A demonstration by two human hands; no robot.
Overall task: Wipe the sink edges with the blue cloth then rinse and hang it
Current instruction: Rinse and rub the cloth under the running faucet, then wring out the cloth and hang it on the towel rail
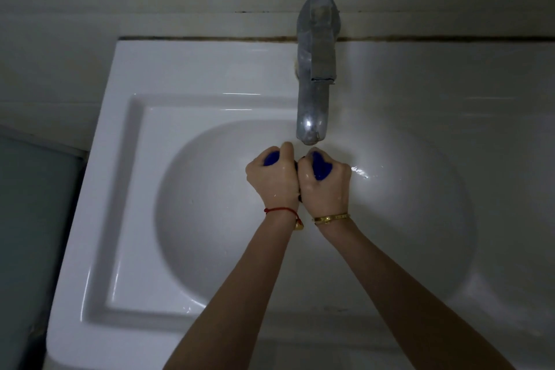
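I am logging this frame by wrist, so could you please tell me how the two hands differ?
The left hand wears a thin red string bracelet with a small gold charm; the right hand wears a gold bangle. More of the blue cloth shows in the right hand's grip than in the left's. Both are wet fists gripping that cloth, pressed together over the sink basin just below the tap spout.

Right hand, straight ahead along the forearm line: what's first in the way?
Probably the faucet spout tip, just beyond the right hand gripping the blue cloth. Depth is unclear; it might pass underneath.
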